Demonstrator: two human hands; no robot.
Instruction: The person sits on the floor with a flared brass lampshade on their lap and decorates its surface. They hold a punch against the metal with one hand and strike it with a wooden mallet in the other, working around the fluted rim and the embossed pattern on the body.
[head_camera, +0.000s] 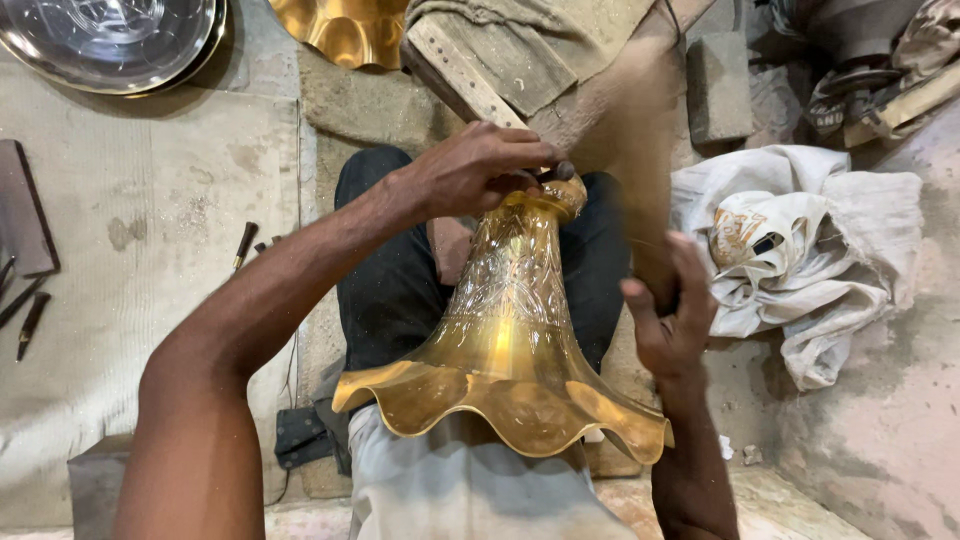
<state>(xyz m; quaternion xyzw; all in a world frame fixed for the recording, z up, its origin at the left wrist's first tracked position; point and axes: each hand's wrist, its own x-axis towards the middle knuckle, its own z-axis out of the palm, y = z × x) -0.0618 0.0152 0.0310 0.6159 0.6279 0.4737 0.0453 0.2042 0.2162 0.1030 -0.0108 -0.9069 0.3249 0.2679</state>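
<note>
A crumpled white sack (800, 250), perhaps printed in orange, lies at the right.

Soft daylight, glare on brass horn (505, 330), right hand (665, 310) motion-blurred

A polished golden brass horn-shaped piece (505, 340) with a wavy, scalloped flared rim and engraved leaf patterns along its tapering neck lies tilted across the person's lap, its wide flare toward the body and its narrow end pointing away.
</note>
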